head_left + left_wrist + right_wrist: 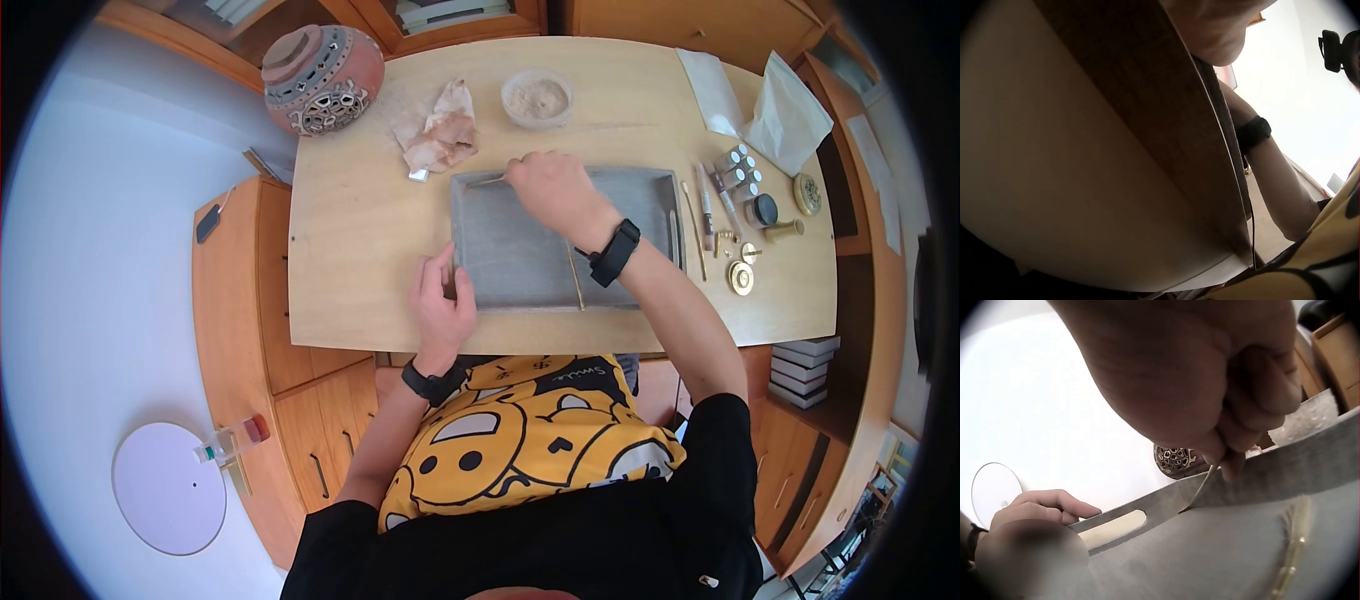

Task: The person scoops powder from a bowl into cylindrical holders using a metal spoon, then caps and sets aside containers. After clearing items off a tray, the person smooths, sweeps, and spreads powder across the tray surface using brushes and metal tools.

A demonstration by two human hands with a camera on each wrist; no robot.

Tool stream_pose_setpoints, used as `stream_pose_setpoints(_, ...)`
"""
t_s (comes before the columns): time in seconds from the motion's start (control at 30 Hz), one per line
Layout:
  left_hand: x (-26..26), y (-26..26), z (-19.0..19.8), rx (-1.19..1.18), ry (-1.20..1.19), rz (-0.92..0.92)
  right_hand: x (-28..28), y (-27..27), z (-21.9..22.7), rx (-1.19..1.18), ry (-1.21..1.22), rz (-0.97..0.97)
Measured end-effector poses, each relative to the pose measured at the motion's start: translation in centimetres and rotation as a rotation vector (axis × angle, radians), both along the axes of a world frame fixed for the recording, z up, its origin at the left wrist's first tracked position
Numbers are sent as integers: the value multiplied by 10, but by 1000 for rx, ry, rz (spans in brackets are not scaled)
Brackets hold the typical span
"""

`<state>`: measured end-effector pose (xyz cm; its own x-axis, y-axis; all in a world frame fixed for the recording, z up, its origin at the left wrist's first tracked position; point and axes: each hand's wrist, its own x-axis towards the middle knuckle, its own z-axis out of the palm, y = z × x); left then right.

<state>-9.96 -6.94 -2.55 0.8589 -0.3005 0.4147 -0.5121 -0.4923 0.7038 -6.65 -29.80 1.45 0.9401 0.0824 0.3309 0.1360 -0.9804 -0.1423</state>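
A grey rectangular tray (520, 270) lies on the wooden table. My right hand (560, 195) is over its far left part, fingers curled round a thin stick (487, 181); in the right wrist view the stick (1205, 486) slants down into the tray's corner. My left hand (445, 305) rests at the tray's left side, its fingers along the outer wall by the handle slot (1116, 529). A gold-handled brush (576, 280) lies inside the tray, its bristles (1299, 515) showing in the right wrist view. The left wrist view shows part of my left hand (1213, 28) at the table edge.
Behind the tray are a bowl of powder (537, 98), a stained cloth (447, 130) and a patterned pot (325, 80). To the right lie a thin stick (694, 230), small jars (738, 170), brass pieces (741, 278) and white paper packets (787, 112).
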Motion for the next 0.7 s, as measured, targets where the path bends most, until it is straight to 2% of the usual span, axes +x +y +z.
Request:
stream_pose_setpoints(0.23, -1, -1, 4, 6, 12, 9, 6, -8, -6, 42, -86, 74)
stream_pose_setpoints(0.3, -1, -1, 3, -8, 11, 11, 6, -11, -8, 54, -14, 83)
stream_pose_setpoints(0.7, -2, 1, 1, -22, 19, 14, 2, -15, -2, 105, -69, 156)
